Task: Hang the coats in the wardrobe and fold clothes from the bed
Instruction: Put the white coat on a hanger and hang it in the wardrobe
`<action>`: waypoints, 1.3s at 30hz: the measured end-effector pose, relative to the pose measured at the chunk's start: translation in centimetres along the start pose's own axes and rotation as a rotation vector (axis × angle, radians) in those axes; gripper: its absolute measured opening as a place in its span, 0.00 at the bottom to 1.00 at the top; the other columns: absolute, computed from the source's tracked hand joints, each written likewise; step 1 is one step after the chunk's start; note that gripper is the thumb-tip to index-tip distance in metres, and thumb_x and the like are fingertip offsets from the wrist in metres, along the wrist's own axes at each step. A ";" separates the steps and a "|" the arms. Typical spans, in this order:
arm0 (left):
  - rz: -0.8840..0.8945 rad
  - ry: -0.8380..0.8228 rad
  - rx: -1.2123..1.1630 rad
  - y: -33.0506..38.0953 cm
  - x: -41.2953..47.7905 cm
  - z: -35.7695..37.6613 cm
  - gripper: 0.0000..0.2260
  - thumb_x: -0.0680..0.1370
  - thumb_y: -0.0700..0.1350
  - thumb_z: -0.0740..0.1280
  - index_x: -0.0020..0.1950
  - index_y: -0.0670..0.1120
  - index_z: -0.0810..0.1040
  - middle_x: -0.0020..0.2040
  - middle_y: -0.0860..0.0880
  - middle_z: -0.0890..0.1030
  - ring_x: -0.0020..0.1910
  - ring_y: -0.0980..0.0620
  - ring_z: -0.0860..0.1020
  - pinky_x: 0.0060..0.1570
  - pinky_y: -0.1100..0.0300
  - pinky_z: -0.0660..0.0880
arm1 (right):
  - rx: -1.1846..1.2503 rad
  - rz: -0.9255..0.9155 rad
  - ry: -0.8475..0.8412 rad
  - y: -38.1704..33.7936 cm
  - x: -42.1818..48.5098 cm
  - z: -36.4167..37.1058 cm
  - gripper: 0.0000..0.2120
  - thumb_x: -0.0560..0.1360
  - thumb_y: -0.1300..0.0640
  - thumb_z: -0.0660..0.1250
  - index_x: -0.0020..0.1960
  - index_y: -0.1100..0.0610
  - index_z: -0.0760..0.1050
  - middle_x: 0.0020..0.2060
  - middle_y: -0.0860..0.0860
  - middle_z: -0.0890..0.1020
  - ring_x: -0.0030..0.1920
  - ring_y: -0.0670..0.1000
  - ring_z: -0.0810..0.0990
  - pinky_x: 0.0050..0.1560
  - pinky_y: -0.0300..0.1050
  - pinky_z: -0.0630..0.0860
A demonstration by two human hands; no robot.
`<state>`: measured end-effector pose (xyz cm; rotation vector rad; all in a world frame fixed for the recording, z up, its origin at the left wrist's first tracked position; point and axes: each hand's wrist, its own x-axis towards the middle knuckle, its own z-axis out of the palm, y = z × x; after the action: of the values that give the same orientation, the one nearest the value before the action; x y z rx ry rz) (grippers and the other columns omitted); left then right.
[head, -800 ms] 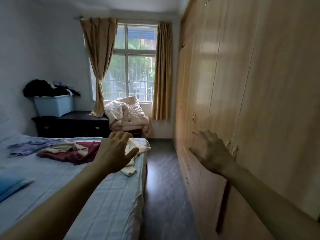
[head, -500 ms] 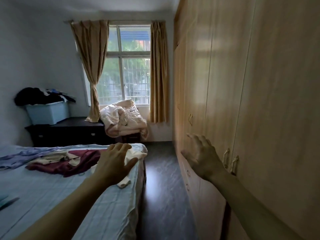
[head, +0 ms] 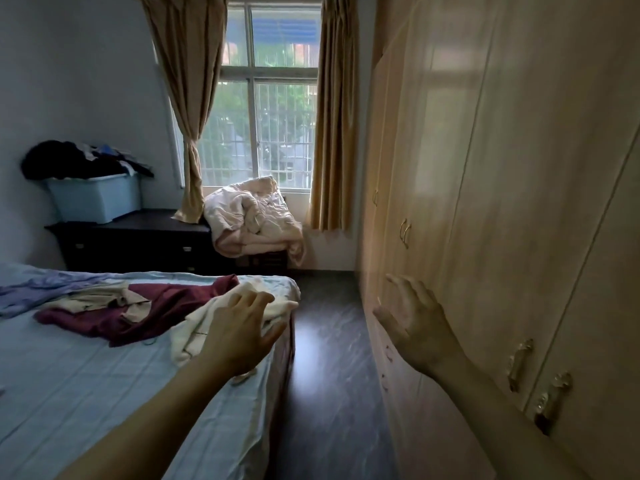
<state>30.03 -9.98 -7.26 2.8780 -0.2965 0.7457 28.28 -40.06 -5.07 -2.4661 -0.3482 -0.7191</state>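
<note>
Approaching target: the cream garment [head: 194,337], bunched at the corner of the bed [head: 86,386]; it lies under and just beyond my left hand [head: 239,327].
Long axis: the cream garment runs slantwise across my left hand's line of reach, from the palm's near-left side out to the bed corner beyond my fingertips.
Neighbouring clothes: a maroon garment [head: 166,306] lies to the left of my left hand, touching the cream one; a beige piece [head: 93,299] lies on it, farther left.
Left hand state: open, fingers spread and nearly straight, holding nothing. I cannot tell whether it touches the cloth.
Right hand state: my right hand [head: 419,327] is open, fingers spread, empty, held before the lower front of the wardrobe [head: 519,202]. Contact with the panel cannot be confirmed.
Nearer hand: the left hand is nearer the clothes; the right is nearer the wardrobe.
Door handles: the nearest pair [head: 519,363] sits behind my right hand, beside the forearm.
Judged next move: lower the left hand and close it on the cream garment.
Change since 0.5 s ago: both hands have stayed open and empty; the door handles have dropped from beside my right wrist to farther back along the forearm. The clothes have not shifted.
</note>
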 end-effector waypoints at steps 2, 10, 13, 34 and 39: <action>-0.004 0.013 -0.030 -1.4 3.0 2.3 0.21 0.76 0.63 0.61 0.64 0.53 0.73 0.61 0.51 0.77 0.60 0.47 0.73 0.51 0.51 0.72 | -0.039 -0.015 -0.001 0.9 3.3 2.0 0.29 0.78 0.40 0.61 0.75 0.48 0.60 0.71 0.47 0.67 0.69 0.48 0.66 0.66 0.40 0.60; -0.032 -0.017 -0.132 -7.5 15.1 9.4 0.26 0.78 0.63 0.60 0.72 0.52 0.66 0.67 0.50 0.73 0.65 0.47 0.71 0.60 0.51 0.71 | -0.113 -0.012 -0.096 4.3 15.6 9.7 0.30 0.78 0.40 0.60 0.76 0.50 0.58 0.73 0.48 0.66 0.71 0.48 0.65 0.68 0.41 0.58; -0.035 -0.048 -0.127 -9.1 18.2 11.5 0.26 0.78 0.64 0.59 0.72 0.53 0.65 0.67 0.50 0.73 0.64 0.47 0.71 0.60 0.51 0.71 | -0.136 -0.030 -0.142 5.7 19.2 11.8 0.31 0.77 0.38 0.57 0.76 0.50 0.60 0.72 0.48 0.67 0.71 0.49 0.66 0.68 0.41 0.59; -0.075 -0.090 -0.001 -12.3 50.1 29.2 0.24 0.76 0.65 0.60 0.67 0.53 0.70 0.64 0.54 0.74 0.61 0.51 0.71 0.57 0.51 0.71 | 0.045 -0.049 -0.195 23.9 50.3 27.3 0.28 0.80 0.41 0.59 0.76 0.48 0.59 0.75 0.47 0.63 0.75 0.47 0.59 0.75 0.45 0.58; -0.130 -0.091 -0.019 -14.1 57.2 33.5 0.25 0.77 0.65 0.59 0.68 0.53 0.70 0.66 0.54 0.73 0.64 0.51 0.70 0.60 0.52 0.70 | 0.048 -0.040 -0.229 27.7 57.7 31.0 0.27 0.80 0.42 0.58 0.76 0.49 0.60 0.75 0.46 0.64 0.74 0.47 0.61 0.74 0.48 0.61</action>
<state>97.79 -11.56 -9.38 2.8850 -0.1246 0.5874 99.35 -39.89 -6.71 -2.5062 -0.4950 -0.4387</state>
